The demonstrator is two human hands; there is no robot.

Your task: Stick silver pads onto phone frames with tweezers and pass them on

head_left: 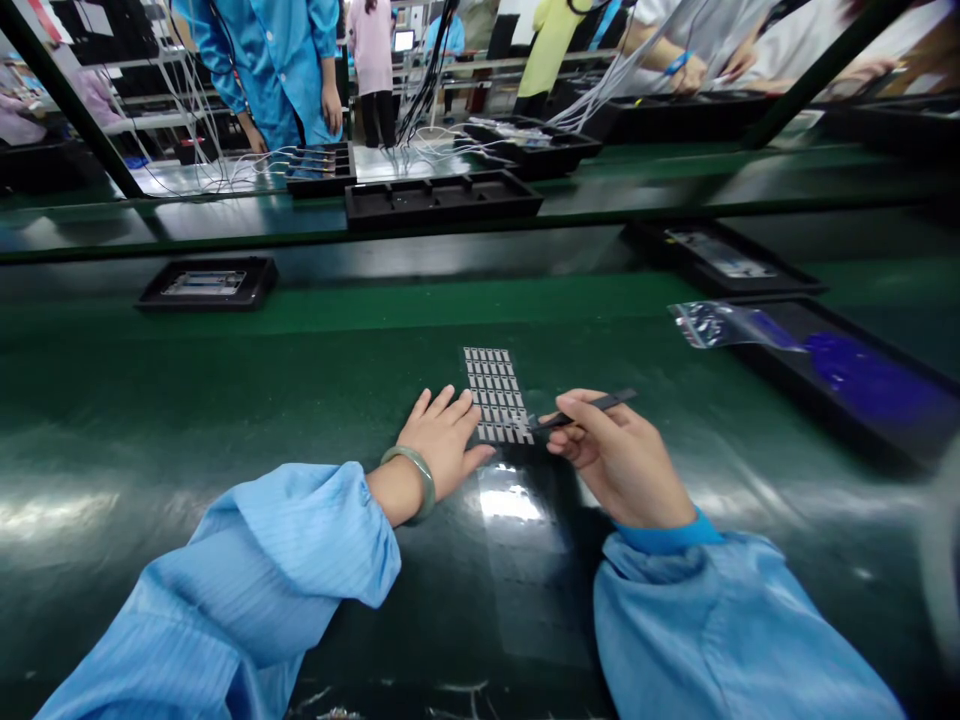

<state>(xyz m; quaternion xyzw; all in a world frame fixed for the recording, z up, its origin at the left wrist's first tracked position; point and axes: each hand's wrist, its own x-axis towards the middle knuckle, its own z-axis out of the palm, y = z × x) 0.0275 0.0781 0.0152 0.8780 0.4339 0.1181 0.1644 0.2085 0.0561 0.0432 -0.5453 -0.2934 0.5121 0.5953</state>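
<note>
A sheet of small grey rectangular pieces in rows (496, 385) lies flat on the green work surface (300, 390). My left hand (444, 440), with a bangle at the wrist, rests palm down with its fingers spread, fingertips at the sheet's left edge. On the other side, my right hand (619, 455) is closed around black tweezers (609, 401). The tips of the tweezers reach the sheet's lower right corner. Whether they grip a piece is too small to tell.
At the right are a black tray with blue plastic (795, 395), a clear bag (720, 325) and another black tray (784, 277). A small black tray (154, 290) sits at the left. Beyond a raised shelf (247, 222) holding trays (442, 210) and cables, people stand.
</note>
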